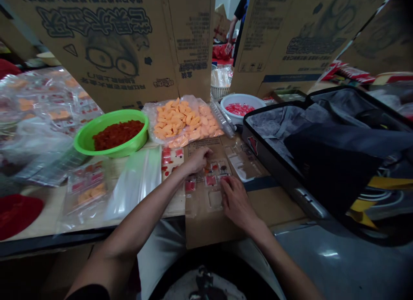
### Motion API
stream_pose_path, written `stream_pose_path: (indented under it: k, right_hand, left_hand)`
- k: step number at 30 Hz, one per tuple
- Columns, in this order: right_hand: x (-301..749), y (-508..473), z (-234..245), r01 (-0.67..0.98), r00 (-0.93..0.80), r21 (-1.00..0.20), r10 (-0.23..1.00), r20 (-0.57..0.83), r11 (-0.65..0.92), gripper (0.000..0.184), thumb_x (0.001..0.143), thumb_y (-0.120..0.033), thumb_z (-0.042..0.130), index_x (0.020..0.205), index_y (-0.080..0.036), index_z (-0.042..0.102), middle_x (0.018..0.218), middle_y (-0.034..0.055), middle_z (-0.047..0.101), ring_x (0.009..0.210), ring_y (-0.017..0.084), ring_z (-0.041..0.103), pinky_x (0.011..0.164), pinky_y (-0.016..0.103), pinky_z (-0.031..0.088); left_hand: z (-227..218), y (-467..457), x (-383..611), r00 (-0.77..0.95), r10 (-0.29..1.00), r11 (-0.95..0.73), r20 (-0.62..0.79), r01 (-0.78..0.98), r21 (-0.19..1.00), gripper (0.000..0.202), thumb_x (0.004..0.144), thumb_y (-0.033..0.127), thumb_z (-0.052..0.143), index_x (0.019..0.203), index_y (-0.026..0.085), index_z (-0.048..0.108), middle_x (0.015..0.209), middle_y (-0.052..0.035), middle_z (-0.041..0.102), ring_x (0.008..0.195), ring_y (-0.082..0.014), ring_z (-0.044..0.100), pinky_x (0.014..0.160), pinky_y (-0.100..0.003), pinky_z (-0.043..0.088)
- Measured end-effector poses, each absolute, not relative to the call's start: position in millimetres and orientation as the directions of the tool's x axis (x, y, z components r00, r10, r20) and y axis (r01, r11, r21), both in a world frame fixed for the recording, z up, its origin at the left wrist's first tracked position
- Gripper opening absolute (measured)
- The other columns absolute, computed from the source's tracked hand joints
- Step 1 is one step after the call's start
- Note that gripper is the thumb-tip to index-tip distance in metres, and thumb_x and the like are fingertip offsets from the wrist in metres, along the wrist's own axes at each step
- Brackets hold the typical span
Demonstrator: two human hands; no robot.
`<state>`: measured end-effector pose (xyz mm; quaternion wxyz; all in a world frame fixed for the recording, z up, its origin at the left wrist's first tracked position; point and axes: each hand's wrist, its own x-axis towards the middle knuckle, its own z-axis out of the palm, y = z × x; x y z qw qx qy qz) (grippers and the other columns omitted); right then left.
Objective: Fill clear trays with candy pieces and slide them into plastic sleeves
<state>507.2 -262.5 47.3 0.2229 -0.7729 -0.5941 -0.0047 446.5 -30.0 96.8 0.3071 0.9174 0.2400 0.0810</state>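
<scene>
Keeping supplies within reach, a green plastic basin (84, 139) of red granules and a bag of orange pieces (183, 119) are placed just beyond a clear blister tray (214, 173), which is steadied on cardboard by the narrowly curled left hand (196, 159) and right hand (237, 201), any pinched piece being hidden, with an open suitcase (274, 166) beside.

Dim indoor light, soft shadows, curved edges, slight blur

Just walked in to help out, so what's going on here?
The person's left hand and right hand rest on a clear plastic blister tray holding small red pieces, on flattened cardboard. Beyond sit a green basin of red shreds, a bag of orange pieces and a white bowl of red pieces. An open suitcase lies to the right.
</scene>
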Motion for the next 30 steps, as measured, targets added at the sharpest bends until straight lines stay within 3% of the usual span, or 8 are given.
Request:
stream_pose_path:
  k: [3,6,9,15,20,30]
  right_hand:
    - [508,-262,44,0.921,0.291,-0.341,0.914,0.284,-0.187,0.054,0.08,-0.009,0.049,0.133,-0.011,0.054,0.135,0.0214,0.049,0.13,0.033,0.041,0.108,0.05,0.041]
    - [510,-262,41,0.926,0.279,-0.335,0.913,0.298,-0.173,0.055,0.079,-0.009,0.05,0.134,-0.01,0.053,0.135,0.022,0.048,0.13,0.033,0.04,0.108,0.051,0.041]
    - [510,-263,41,0.925,0.279,-0.336,0.918,0.283,-0.178,0.056,0.079,-0.008,0.05,0.135,-0.012,0.053,0.136,0.0213,0.049,0.131,0.033,0.04,0.108,0.051,0.041]
    - [511,-264,43,0.922,0.274,-0.348,0.919,0.285,-0.167,0.058,0.078,-0.007,0.049,0.135,-0.013,0.053,0.136,0.0207,0.049,0.13,0.032,0.042,0.108,0.051,0.041]
    - [510,-264,41,0.928,0.272,-0.332,0.917,0.293,-0.169,0.059,0.078,-0.007,0.049,0.136,-0.013,0.052,0.138,0.0211,0.048,0.132,0.034,0.04,0.107,0.054,0.041]
    - [512,-262,44,0.931,0.264,-0.318,0.932,0.25,-0.178,0.054,0.08,-0.008,0.049,0.133,-0.012,0.055,0.134,0.0205,0.049,0.129,0.033,0.041,0.108,0.052,0.041]
  left_hand:
    - [95,-32,451,0.858,0.511,-0.693,0.055,0.374,0.617,0.039,0.071,0.0,0.054,0.107,0.01,0.068,0.103,-0.0095,0.07,0.092,-0.0196,0.064,0.082,-0.029,0.052]
    - [85,-40,458,0.867,0.486,-0.648,0.108,0.274,0.711,0.032,0.074,0.003,0.054,0.101,0.013,0.068,0.092,-0.0051,0.071,0.083,-0.0166,0.065,0.075,-0.025,0.051]
    - [75,-45,466,0.889,0.442,-0.622,0.119,0.209,0.755,0.031,0.076,0.004,0.054,0.1,0.014,0.07,0.089,-0.0041,0.073,0.082,-0.016,0.066,0.075,-0.025,0.051]
    - [81,-38,457,0.812,0.542,-0.726,0.217,0.322,0.608,0.025,0.084,0.011,0.055,0.101,0.014,0.073,0.101,-0.01,0.073,0.095,-0.0205,0.066,0.087,-0.031,0.05]
    - [81,-46,447,0.898,0.439,-0.821,-0.023,0.411,0.396,0.018,0.082,0.021,0.061,0.088,0.016,0.077,0.089,-0.0098,0.073,0.081,-0.0224,0.066,0.073,-0.031,0.049]
    - [90,-51,450,0.912,0.405,-0.829,-0.061,0.395,0.396,0.019,0.08,0.018,0.063,0.092,0.014,0.077,0.093,-0.011,0.073,0.085,-0.023,0.068,0.075,-0.03,0.05]
